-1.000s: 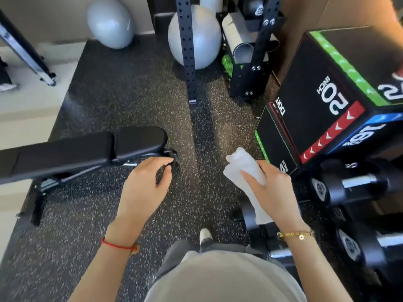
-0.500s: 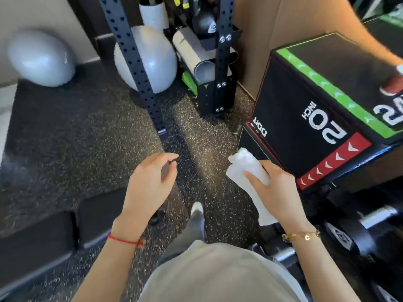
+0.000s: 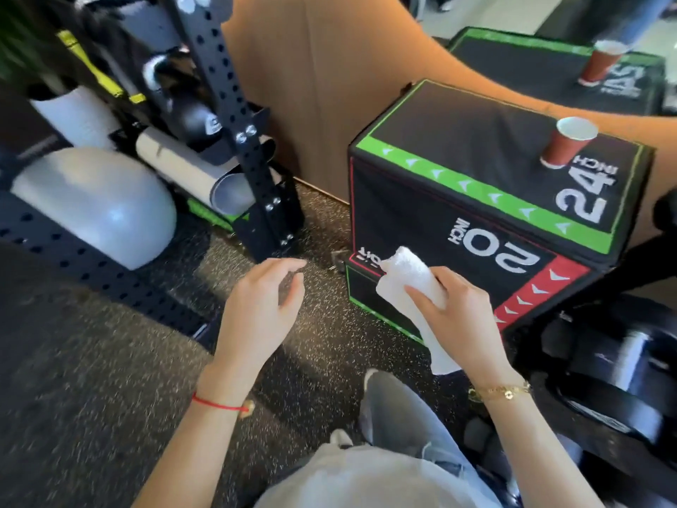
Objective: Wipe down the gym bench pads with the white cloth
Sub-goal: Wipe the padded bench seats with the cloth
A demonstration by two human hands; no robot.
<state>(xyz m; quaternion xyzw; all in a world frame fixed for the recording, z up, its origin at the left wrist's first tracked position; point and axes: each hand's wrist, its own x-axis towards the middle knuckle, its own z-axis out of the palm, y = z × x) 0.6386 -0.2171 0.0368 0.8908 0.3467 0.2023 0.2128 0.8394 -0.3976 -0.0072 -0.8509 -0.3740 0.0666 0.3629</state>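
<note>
A person's right hand (image 3: 463, 317) grips a crumpled white cloth (image 3: 410, 284) above the speckled black rubber floor (image 3: 91, 379); the left hand (image 3: 260, 309) hovers empty, fingers loosely curled. Beyond, a red paper cup (image 3: 566, 144) stands on a black padded plyo box (image 3: 476, 199). No bench shows; wiping the wrong pad is the risk.

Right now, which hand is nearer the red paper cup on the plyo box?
Right. The right hand, holding the white cloth, is below the red paper cup, against the box front; the left hand hangs empty farther left over the floor.

Head cam, looks fwd-down, close over speckled floor (image 3: 110, 379).
</note>
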